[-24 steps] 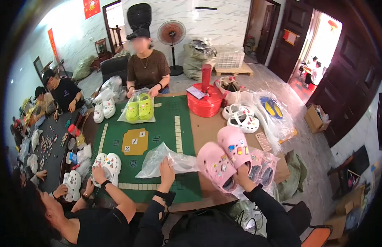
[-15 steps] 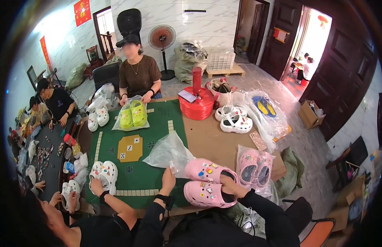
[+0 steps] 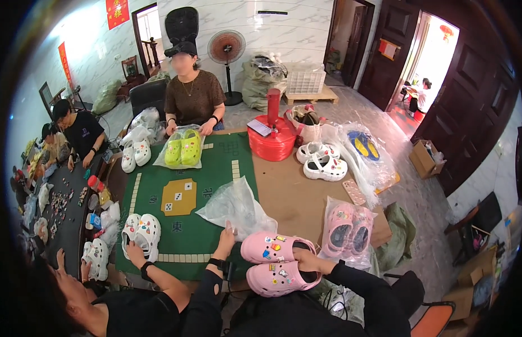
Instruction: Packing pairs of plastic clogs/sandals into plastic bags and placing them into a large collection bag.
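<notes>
Clogs (image 3: 279,263), pink and studded with charms, lie side by side at the near table edge.

Green-matted table (image 3: 216,168) carries the work; a clear bag (image 3: 238,206) lies crumpled just beyond the clogs, its mouth toward the person, where the left hand (image 3: 226,233) rests flat on it, fingers loose, pinning it. Right hand (image 3: 306,261) grasps both clogs at their heels, keeping the pair together.

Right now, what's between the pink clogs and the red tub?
In the head view, bare brown tabletop lies between the pink clogs and red tub.
</notes>
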The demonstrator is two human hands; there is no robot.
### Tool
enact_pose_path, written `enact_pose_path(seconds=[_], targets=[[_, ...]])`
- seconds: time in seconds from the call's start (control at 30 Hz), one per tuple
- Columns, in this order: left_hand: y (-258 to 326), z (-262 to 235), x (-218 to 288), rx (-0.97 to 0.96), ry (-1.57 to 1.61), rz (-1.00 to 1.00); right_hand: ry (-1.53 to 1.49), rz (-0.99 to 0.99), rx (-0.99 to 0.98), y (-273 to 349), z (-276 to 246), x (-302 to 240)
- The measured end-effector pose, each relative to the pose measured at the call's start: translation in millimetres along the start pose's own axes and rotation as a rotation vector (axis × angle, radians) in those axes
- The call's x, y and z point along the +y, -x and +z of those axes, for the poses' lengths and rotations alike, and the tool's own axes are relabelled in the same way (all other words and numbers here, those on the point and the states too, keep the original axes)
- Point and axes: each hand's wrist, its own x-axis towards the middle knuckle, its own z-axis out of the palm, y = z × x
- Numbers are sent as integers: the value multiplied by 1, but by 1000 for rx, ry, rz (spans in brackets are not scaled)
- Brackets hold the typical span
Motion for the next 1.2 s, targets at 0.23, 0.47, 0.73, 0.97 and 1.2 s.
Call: enact_pose_path(seconds=[0.23, 0.47, 0.73, 0.97, 1.2], targets=[[-8, -2, -3, -121, -598, 246, -44, -19, 4, -7, 9, 1], [30, -3, 1, -229, -613, 242, -95, 77, 77, -3, 28, 26], [72, -6, -12, -192, -549, 285, -255, 370, 165, -4, 17, 11], [88, 18, -12, -21, -536, 357, -111, 428, 225, 0, 10, 31], [84, 17, -21, 144, -508, 424, -86, 296, 335, -7, 16, 35]])
